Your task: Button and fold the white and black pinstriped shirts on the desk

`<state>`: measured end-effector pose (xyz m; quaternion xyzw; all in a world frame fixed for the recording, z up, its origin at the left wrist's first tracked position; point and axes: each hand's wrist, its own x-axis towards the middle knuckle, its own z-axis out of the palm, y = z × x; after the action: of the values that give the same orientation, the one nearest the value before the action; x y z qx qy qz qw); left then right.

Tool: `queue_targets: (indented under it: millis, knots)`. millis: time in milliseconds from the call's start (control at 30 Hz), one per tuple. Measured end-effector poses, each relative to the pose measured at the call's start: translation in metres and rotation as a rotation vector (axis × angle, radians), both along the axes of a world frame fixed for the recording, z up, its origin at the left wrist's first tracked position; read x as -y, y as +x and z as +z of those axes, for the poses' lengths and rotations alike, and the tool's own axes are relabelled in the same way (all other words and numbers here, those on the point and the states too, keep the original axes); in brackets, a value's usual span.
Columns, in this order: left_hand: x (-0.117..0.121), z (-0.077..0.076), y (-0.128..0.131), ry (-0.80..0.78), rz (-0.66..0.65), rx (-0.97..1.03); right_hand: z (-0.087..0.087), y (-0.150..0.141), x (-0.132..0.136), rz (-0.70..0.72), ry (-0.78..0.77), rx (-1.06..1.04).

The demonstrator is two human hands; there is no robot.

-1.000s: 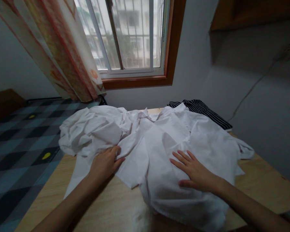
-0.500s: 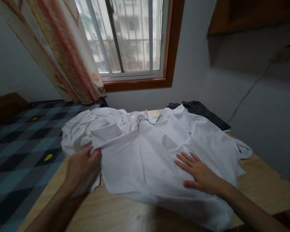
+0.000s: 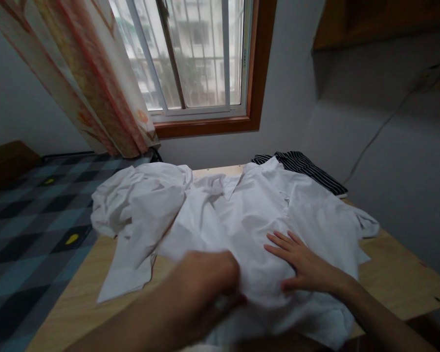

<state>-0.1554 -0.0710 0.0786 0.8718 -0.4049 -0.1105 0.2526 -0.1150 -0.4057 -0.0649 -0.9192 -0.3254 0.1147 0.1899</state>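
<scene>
A white collared shirt [image 3: 256, 215] lies spread and wrinkled on the wooden table [image 3: 396, 278], its collar towards the window. My right hand [image 3: 304, 264] rests flat on the lower right part of the shirt, fingers spread. Nearer to me and left of it, my left hand [image 3: 209, 278] is closed over the shirt's lower left front, blurred by motion. Cloth bunches around its fingers, but the fingertips are hidden. To the left lies a crumpled heap of white cloth [image 3: 143, 200], one flat panel reaching down the table.
Dark striped folded cloth [image 3: 308, 168] lies at the table's back right corner. On the left is a bed with a checked cover [image 3: 33, 230]. Behind are a curtain [image 3: 102, 83] and a barred window [image 3: 201, 58]; a wooden shelf [image 3: 381, 29] hangs upper right.
My left hand has moved right and towards me, drawing the shirt's left front edge off the heap. The flat white panel on the left now shows. My right hand has stayed in place.
</scene>
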Motion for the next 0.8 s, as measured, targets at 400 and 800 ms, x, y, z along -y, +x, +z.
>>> queue_targets:
  millis: [400, 800]
  knots:
    - [-0.019, -0.071, 0.056, 0.134, 0.418, 0.214, 0.010, -0.029, -0.024, -0.010, 0.091, 0.031]
    - [0.001, -0.085, 0.057, -0.541, 0.768, -0.209, 0.043, 0.048, -0.098, 0.120, 0.480, 0.050]
